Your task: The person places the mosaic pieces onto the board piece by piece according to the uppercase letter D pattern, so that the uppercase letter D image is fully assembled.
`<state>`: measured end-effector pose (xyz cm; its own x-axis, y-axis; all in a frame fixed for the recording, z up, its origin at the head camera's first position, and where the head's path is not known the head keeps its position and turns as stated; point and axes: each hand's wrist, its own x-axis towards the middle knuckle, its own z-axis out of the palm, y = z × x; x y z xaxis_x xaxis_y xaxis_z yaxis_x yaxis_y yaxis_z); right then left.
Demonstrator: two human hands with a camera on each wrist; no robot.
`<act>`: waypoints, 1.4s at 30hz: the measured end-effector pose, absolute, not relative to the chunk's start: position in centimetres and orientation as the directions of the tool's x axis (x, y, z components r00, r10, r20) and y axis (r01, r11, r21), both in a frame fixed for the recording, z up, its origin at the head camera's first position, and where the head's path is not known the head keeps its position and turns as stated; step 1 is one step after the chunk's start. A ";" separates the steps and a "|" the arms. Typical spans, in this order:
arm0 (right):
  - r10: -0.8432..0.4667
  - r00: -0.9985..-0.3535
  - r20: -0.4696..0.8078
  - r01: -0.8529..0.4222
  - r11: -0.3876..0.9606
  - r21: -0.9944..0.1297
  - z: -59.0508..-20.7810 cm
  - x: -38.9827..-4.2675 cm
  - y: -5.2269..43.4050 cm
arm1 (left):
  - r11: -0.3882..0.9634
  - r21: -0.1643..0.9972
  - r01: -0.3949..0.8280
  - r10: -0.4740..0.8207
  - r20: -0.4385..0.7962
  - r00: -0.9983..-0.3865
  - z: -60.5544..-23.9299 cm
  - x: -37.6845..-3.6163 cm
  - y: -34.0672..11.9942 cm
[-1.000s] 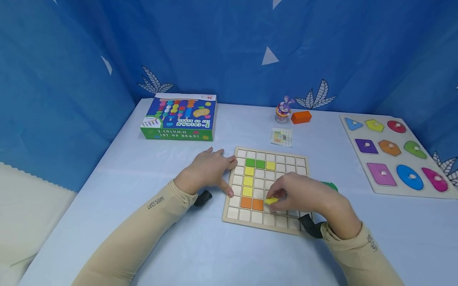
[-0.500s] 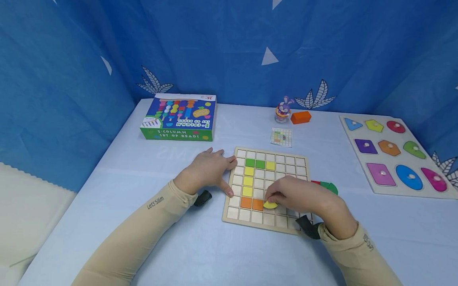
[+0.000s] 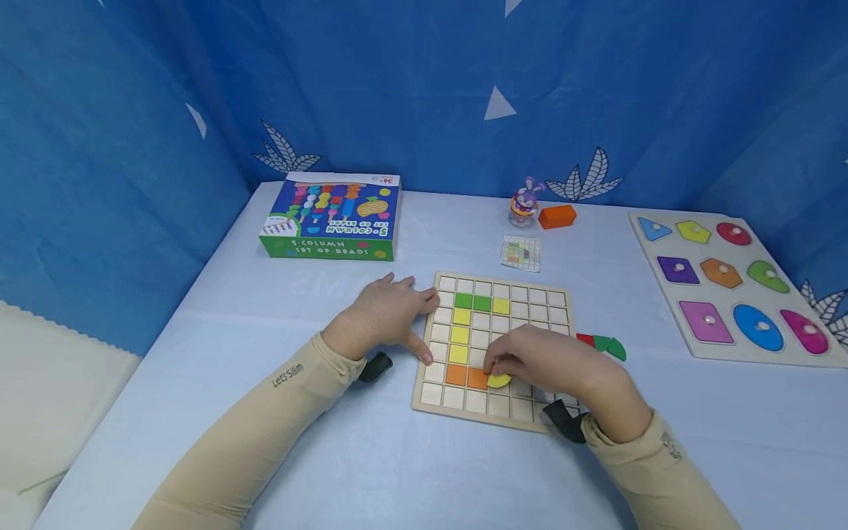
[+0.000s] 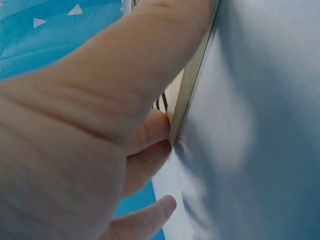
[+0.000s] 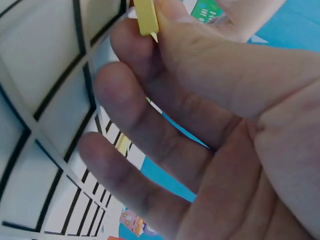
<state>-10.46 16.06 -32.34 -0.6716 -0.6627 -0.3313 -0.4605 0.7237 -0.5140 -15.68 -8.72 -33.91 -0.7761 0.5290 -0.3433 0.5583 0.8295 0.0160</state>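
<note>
A wooden grid board (image 3: 538, 299) lies on the table with green, yellow and orange tiles set in its squares. My right hand (image 3: 530, 361) pinches a yellow quarter-round piece (image 3: 499, 380) (image 5: 145, 16) low over the board, just right of the two orange tiles (image 3: 466, 377). My left hand (image 3: 387, 313) rests flat on the table with straight fingers against the board's left edge (image 4: 192, 82). In the right wrist view the grid squares (image 5: 45, 75) fill the left side.
A bead-set box (image 3: 333, 216) stands at the back left. A small pattern card (image 3: 521, 254), a purple rabbit toy (image 3: 524, 200) and an orange block (image 3: 557, 216) lie behind the board. Red and green pieces (image 3: 601, 344) lie to its right, beside a shape puzzle board (image 3: 669, 283).
My right hand has slid a little left and lowered the yellow piece toward the square beside the orange tiles. The left hand has stayed put.
</note>
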 end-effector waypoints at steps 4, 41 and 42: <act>-0.655 -0.689 -0.311 -0.472 0.731 -0.493 -32.5 -10.5 15.8 | 0.832 0.014 0.555 0.525 -0.346 -0.778 -33.9 -15.7 -8.7; -0.565 -0.728 -0.388 -0.389 0.806 -0.446 -32.4 -10.3 15.6 | 0.836 0.016 0.549 0.518 -0.355 -0.778 -33.8 -15.5 -8.6; -0.570 -0.726 -0.385 -0.392 0.803 -0.450 -32.4 -10.3 15.6 | 0.836 0.016 0.549 0.518 -0.354 -0.779 -33.8 -15.5 -8.6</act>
<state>-10.34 15.60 -32.40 -0.7263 -0.5697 -0.3847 -0.3916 0.8028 -0.4496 -15.51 -8.57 -33.84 -0.7787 0.5180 -0.3539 0.5488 0.8358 0.0156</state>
